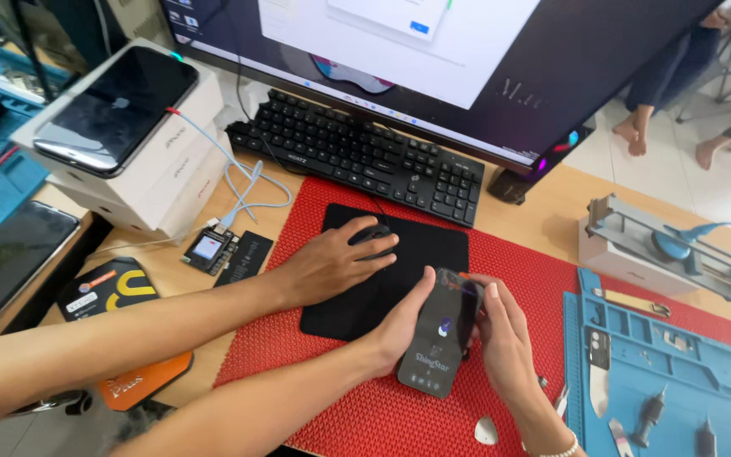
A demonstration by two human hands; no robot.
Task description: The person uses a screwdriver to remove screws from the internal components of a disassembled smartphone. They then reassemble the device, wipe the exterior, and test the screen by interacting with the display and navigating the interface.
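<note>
Both of my hands hold one flat dark packet (440, 343) upright over the red textured mat (518, 271). My left hand (392, 330) grips its left edge with the thumb up along the side. My right hand (505, 338), with a bead bracelet on the wrist, holds its right edge with the fingers on the face. To the left, another person's hand (323, 264) reaches in and rests on a black mouse (376, 234) on the black mouse pad (420, 254).
A black keyboard (357, 156) and a large monitor (467, 59) stand behind. White boxes with a phone (116, 106) on top sit at left, beside a small cabled board (210, 250). A blue tool mat (670, 372) and a jig (670, 245) lie at right. People's bare feet (632, 135) show far right.
</note>
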